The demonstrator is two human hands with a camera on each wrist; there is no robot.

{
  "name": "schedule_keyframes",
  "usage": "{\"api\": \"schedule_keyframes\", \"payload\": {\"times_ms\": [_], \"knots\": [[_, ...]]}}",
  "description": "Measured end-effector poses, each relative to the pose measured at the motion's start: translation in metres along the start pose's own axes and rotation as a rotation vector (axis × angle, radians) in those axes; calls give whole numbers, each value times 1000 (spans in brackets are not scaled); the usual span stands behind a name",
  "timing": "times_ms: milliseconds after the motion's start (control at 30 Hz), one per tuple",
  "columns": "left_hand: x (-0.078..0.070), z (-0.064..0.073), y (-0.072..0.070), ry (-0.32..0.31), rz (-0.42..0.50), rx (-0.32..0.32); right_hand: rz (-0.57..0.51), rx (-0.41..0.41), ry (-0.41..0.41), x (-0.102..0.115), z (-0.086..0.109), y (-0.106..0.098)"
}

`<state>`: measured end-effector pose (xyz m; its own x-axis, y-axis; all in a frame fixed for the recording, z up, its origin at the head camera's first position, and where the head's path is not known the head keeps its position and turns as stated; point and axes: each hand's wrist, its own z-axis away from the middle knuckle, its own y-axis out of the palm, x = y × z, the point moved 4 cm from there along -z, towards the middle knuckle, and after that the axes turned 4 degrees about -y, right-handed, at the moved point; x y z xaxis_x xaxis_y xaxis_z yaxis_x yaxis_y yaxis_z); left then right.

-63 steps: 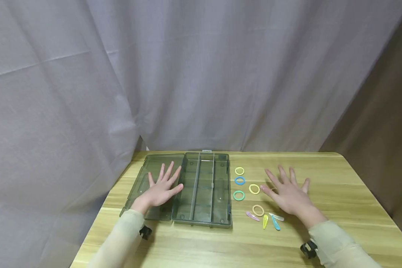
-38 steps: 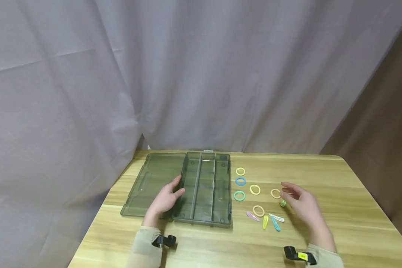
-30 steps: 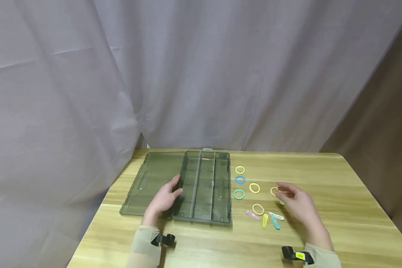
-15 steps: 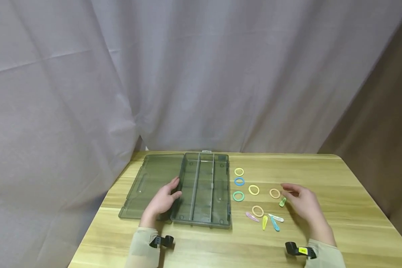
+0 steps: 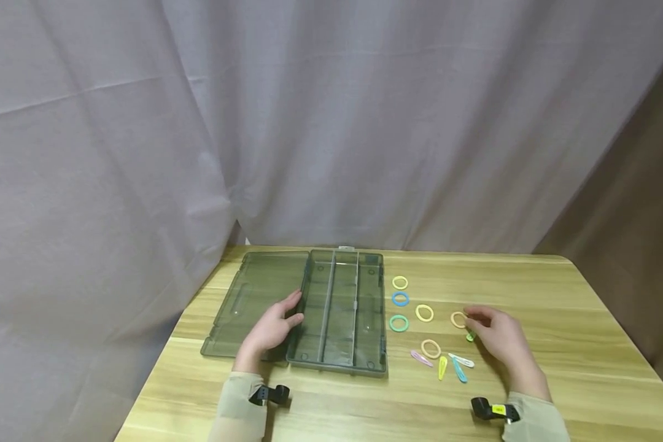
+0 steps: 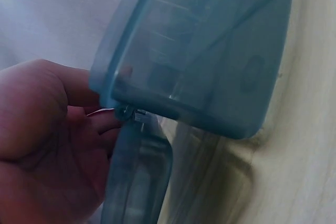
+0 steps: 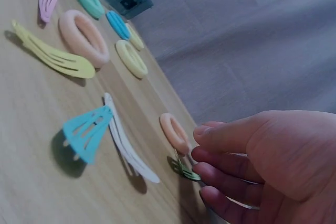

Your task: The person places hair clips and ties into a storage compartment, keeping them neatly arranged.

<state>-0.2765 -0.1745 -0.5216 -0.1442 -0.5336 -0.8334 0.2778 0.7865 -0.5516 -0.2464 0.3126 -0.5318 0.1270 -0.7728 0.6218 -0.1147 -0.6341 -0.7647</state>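
Observation:
Along the hinge of the opened, see-through dark organizer box [image 5: 331, 368], my left hand [image 5: 271, 328] rests with relaxed fingers. The left wrist view shows its thumb at the box rim, while the other fingers are partly hidden behind the hinge and lid [image 6: 136, 177]. At the right, my right hand [image 5: 500, 334] is lowered over a green hair clip [image 5: 470, 337], thumb and loosely bent fingers apart. Its fingertips are right at the clip [image 7: 186, 173] in the right wrist view. Just beyond lies a peach hair tie [image 5: 458, 320].
Between box and right hand lie a green hair tie [image 5: 399, 323], a blue one [image 5: 400, 299], yellow ones [image 5: 424, 313] and another peach one [image 5: 431, 349]. Nearer are pink [image 5: 421, 358], yellow [image 5: 442, 368], turquoise [image 5: 460, 370] and white hair clips [image 5: 461, 360]. A grey curtain [image 5: 331, 153] hangs behind the table.
Both hands were spread wide at first. The left then came to the hinge and the right to the green clip, uncovering the peach hair tie. Since then they have hardly moved.

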Motion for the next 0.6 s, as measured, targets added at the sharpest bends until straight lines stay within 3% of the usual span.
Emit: {"api": "schedule_keyframes", "payload": {"times_ms": [367,600], "knots": [[2,3,6,-6,5,18,24,-6,27,-6,5,1],[-1,1,1,-4,-1,7,46,4,-23,-8,-11,-1]]}}
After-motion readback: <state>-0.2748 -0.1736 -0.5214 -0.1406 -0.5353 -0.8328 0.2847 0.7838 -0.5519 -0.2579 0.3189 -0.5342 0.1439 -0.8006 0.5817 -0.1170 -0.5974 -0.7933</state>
